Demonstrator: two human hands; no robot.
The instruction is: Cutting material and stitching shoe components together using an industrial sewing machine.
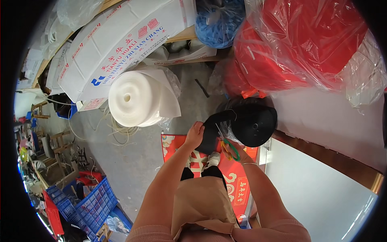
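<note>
A black roll of sheet material stands in front of me, and its loose end hangs toward my feet. My left hand is closed on the left edge of that loose end. In my right hand is a pair of scissors with green and orange handles. Their blades point up and away, in front of the black sheet and a bit of clear plastic. Whether the blades touch the sheet I cannot tell.
A big white foam roll stands ahead on the left, before white cartons. Red plastic-wrapped bundles and a blue bag lie beyond. A white-topped table is at right, a red mat underfoot, blue crates lower left.
</note>
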